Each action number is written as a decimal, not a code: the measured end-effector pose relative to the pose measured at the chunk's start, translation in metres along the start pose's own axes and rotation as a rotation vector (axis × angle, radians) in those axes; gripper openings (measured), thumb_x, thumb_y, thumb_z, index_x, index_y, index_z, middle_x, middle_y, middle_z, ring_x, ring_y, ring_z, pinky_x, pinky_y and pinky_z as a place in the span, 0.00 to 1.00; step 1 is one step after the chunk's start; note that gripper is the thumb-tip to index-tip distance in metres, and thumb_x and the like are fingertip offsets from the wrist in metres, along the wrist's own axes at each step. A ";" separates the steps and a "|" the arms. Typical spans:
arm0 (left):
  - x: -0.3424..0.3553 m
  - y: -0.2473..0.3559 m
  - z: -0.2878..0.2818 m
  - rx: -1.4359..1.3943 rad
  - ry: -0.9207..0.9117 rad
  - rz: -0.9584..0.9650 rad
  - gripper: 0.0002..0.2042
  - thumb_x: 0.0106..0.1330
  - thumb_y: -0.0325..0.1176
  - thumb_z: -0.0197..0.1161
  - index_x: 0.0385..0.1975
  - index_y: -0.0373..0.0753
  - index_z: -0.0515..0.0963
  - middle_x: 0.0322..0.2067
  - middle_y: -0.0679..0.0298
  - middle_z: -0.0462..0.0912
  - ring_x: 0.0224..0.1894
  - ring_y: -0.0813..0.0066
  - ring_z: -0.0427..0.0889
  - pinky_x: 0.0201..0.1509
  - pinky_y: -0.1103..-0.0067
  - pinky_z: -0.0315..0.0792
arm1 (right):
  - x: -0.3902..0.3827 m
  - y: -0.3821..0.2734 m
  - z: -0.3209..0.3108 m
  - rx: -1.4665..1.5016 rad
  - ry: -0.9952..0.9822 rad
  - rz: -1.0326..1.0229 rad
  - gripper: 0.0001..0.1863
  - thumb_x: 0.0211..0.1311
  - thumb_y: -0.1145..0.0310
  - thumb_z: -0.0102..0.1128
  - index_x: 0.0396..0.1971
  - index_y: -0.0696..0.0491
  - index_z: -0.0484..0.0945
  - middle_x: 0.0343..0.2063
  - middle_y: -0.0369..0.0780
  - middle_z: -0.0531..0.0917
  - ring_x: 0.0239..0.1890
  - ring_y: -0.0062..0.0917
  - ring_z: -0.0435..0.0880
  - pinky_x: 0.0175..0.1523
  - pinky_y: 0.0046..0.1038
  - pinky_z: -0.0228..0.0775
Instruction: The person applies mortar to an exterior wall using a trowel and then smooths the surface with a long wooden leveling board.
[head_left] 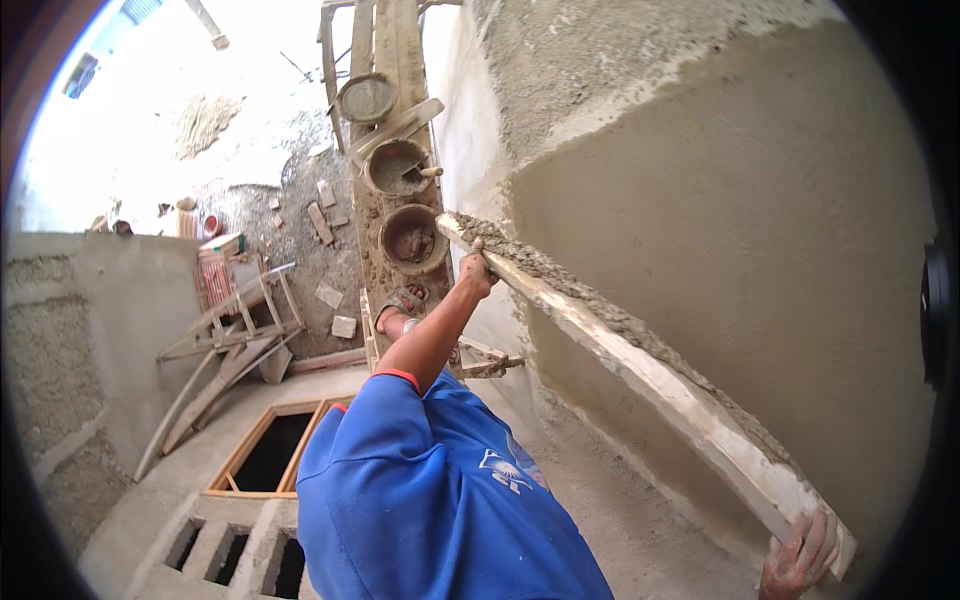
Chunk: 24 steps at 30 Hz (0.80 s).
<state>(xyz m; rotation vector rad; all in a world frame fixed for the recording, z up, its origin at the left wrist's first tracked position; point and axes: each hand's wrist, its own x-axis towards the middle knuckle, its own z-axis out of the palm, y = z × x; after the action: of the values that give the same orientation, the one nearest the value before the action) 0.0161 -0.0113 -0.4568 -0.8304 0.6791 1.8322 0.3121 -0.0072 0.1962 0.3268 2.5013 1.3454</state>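
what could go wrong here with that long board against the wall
The long wooden board carries loose wet mortar along its edge, which could drop off. The left hand and right hand grip only its far ends, so it might tilt. The scaffold planks stand high above the ground.

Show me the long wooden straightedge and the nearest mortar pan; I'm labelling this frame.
long wooden straightedge (640,372), head view, middle of its pale face.
mortar pan (413,240), head view, mortar inside it.

Freshly plastered grey wall (760,260), rubble-strewn ground (300,200) below, bright daylight overhead.
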 end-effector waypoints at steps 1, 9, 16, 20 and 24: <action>0.012 -0.002 -0.015 -0.058 0.023 -0.029 0.19 0.60 0.50 0.54 0.42 0.42 0.69 0.37 0.61 0.78 0.35 0.65 0.78 0.33 0.68 0.75 | 0.021 -0.005 -0.006 -0.027 -0.029 -0.091 0.19 0.53 0.52 0.58 0.44 0.42 0.73 0.42 0.34 0.78 0.44 0.32 0.77 0.43 0.37 0.66; 0.086 0.034 -0.136 -0.359 0.193 0.126 0.18 0.61 0.50 0.53 0.41 0.43 0.71 0.37 0.62 0.76 0.35 0.66 0.78 0.35 0.67 0.75 | 0.184 -0.102 -0.048 -0.065 0.019 -0.388 0.08 0.57 0.68 0.47 0.37 0.51 0.64 0.45 0.39 0.73 0.49 0.32 0.70 0.52 0.35 0.59; 0.025 -0.003 -0.070 -0.443 0.171 0.086 0.28 0.64 0.58 0.33 0.55 0.46 0.62 0.53 0.58 0.67 0.54 0.58 0.68 0.55 0.58 0.64 | 0.286 -0.256 0.011 -0.037 0.070 -0.644 0.11 0.51 0.65 0.48 0.31 0.55 0.75 0.28 0.39 0.72 0.34 0.28 0.70 0.39 0.30 0.59; 0.015 0.026 -0.080 -0.665 0.060 0.163 0.24 0.64 0.56 0.38 0.54 0.49 0.64 0.51 0.59 0.69 0.53 0.60 0.68 0.55 0.58 0.63 | 0.296 -0.271 -0.008 0.096 0.156 -0.637 0.11 0.46 0.67 0.51 0.27 0.57 0.77 0.24 0.41 0.73 0.31 0.30 0.70 0.38 0.31 0.58; -0.032 0.040 -0.059 0.019 0.643 0.092 0.19 0.63 0.48 0.50 0.45 0.40 0.68 0.32 0.65 0.74 0.30 0.71 0.72 0.36 0.72 0.69 | 0.294 -0.278 -0.012 0.148 0.120 -0.634 0.11 0.46 0.66 0.51 0.27 0.57 0.78 0.24 0.41 0.73 0.31 0.31 0.71 0.38 0.32 0.58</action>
<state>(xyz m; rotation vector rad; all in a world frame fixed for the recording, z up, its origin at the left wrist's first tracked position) 0.0028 -0.0874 -0.4643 -1.4147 1.1463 1.6259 0.0153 -0.0699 -0.0714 -0.4976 2.4808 0.9416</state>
